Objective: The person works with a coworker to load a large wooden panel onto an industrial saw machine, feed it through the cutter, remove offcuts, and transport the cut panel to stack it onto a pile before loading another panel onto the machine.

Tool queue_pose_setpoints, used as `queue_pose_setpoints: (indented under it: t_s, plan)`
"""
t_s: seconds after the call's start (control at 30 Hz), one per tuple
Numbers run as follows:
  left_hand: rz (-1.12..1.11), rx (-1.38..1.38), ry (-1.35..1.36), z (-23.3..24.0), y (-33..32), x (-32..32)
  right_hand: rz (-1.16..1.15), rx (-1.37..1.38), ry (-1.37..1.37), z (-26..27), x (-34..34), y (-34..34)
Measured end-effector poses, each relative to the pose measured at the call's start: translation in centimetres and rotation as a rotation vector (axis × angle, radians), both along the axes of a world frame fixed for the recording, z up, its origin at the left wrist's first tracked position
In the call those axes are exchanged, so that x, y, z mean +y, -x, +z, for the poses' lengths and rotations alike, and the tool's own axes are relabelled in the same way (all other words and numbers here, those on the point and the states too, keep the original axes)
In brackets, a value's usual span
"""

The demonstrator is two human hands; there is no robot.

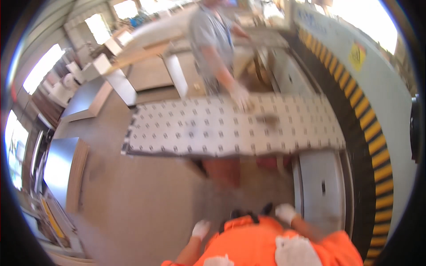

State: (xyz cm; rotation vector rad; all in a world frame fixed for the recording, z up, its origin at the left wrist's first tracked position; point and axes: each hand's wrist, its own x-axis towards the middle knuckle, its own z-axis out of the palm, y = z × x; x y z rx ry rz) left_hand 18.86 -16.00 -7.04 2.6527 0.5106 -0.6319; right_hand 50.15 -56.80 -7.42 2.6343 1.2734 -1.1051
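Note:
My left hand (201,228), in a white glove, hangs low beside my orange top and touches nothing that I can see. Right of my body is my right hand (285,212), gloved too, near the pale metal panel (322,189) of the machine; blur hides its fingers. Ahead of both hands lies a long table covered with white sheeting printed with small dark marks (213,133). A dark smudge or small object (269,119) shows on the sheeting, too blurred to name.
A co-worker (213,43) in grey stands across the table, one gloved hand (242,97) on it. The machine's yellow-black striped edge (369,133) curves along the right. Stacked boards (78,173) stand at the left. Reddish objects (221,171) sit under the table.

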Motion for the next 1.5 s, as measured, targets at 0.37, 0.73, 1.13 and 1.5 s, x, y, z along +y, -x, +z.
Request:
queue_pose_setpoints:
  t_s: [0.37,0.73,1.13,1.5]
  plan:
    - [0.448,-0.161,0.404,-1.5,2.2,-1.0,0.002,0.099,0.022,3.4,2.1,2.2]
    - [0.705,0.053,0.538,0.9,0.9,-1.1,-0.016,0.022,-0.155,-2.5,-0.5,-1.4]
    - [0.523,0.089,0.515,4.1,-0.1,-1.5,-0.432,0.230,-0.134,1.9,-2.1,7.7]
    - [0.243,0.191,0.376,6.8,0.1,-8.6,-0.813,0.148,-0.365,2.6,-12.9,15.0]
